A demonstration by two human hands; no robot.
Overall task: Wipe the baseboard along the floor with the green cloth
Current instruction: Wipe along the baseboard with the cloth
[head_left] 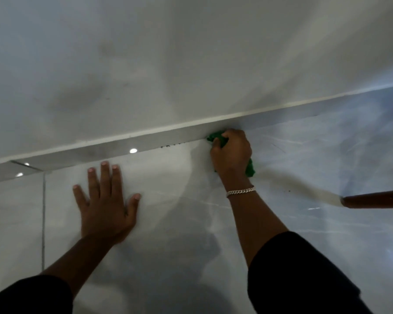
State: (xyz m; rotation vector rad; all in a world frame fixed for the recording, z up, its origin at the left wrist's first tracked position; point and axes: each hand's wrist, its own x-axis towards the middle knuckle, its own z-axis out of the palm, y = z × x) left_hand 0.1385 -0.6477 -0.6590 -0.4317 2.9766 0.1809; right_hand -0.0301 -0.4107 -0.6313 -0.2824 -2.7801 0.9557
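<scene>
Down at the foot of the wall, seen from the head camera, the right hand (230, 152) is closed around the bunched green cloth (216, 138) and presses it against the grey baseboard (114, 147), right where that strip meets the glossy tiled floor (173, 200). Part of the cloth pokes out ahead of the knuckles against the baseboard; another tuft shows behind the heel of the hand, lying on the floor. The left hand (106, 198) lies flat on the floor, fingers spread and holding nothing, just short of the baseboard; it looks like a prop for the person's weight.

The step in hand is the wiping stroke itself, with the cloth in contact. A row of small dark specks (171, 145) sits along the bottom edge of the baseboard just left of the cloth; whether they are dirt or marks in the tile is hard to tell in this soft picture. If dirt, the next move calls for sliding the cloth leftward along the strip with steady pressure into the joint.

Counted: two hands, one cloth, one baseboard run, one silver chain bracelet (240, 191) on the right wrist, and one brown wooden leg (374, 199) entering from the right.
</scene>
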